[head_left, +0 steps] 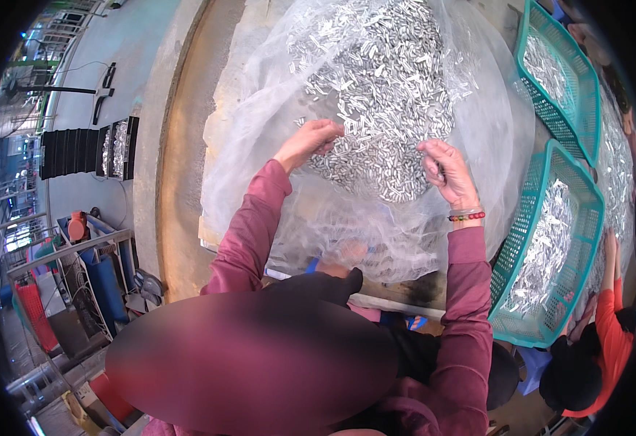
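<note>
While both your forearms in maroon sleeves reach out from the lower edge, your hands work at the near rim of a heap of small silvery metal pieces (383, 87) lying on a clear plastic sheet (260, 145) spread over the counter (187, 240). Your left hand (311, 139) sits at the heap's near-left edge, fingers curled down and pinched onto a few pieces. Your right hand (445, 171), with a beaded bracelet (466, 216) at the wrist, is at the near-right edge, fingers bent inward around what looks like a piece or two; how many it holds is too small to tell. Judging from this, the step in hand is picking pieces off the near edge. Keep both hands low and draw from the thin fringe rather than digging into the mound, so that pieces do not slide off the sheet toward you. Keep the plastic flat beneath them; its folds near your body could hide strays.

To your right, just beside the sheet, two teal plastic baskets hold more of the same pieces: the nearer basket (516, 240) and, beyond it, the farther basket (587, 94). At the far right another person in an orange sleeve (609, 327) works by the near basket.
</note>
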The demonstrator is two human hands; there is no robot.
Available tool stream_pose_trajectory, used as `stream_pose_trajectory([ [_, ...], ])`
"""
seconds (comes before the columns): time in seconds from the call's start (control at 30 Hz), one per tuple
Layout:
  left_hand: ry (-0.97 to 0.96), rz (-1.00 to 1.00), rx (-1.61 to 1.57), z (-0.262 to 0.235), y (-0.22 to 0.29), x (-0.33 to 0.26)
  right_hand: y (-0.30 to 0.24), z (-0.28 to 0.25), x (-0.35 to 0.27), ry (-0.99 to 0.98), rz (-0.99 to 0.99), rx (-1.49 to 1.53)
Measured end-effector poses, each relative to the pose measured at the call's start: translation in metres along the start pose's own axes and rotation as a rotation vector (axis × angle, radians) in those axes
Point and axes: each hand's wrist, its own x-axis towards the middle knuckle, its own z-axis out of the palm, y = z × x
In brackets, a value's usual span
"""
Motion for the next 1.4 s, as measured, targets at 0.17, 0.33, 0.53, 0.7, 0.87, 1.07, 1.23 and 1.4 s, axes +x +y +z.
stream_pose_trajectory([
  [0.17,0.201,0.245,1.355,0.022,-0.04,0.018,-0.01,0.004,-0.024,-0.354,-0.071,0.174],
  [0.33,0.109,0.312,0.792,0.016,-0.028,0.015,0.006,0.009,-0.026,-0.123,0.133,-0.467],
  [0.53,-0.429,0.145,-0.646,0.033,-0.004,-0.033,0.089,0.02,-0.018,0.158,-0.27,-1.537],
  [0.7,-0.204,-0.052,-0.017,0.043,-0.007,-0.022,0.096,0.013,-0.004,0.316,-0.349,-1.183],
  [0.87,-0.236,0.672,1.418,0.056,-0.049,-0.012,0.068,0.007,0.0,0.394,-0.057,-0.452],
  [1.07,-0.012,0.531,1.063,0.045,-0.03,-0.004,0.089,0.019,-0.015,0.114,-0.254,-1.59],
  [1.23,-0.282,0.139,-0.576,0.028,0.004,-0.006,0.087,0.029,-0.003,0.305,-0.413,-1.168],
  [1.4,-0.038,0.182,0.038,0.024,-0.001,0.01,0.05,0.025,0.003,0.392,-0.211,-0.394],
])
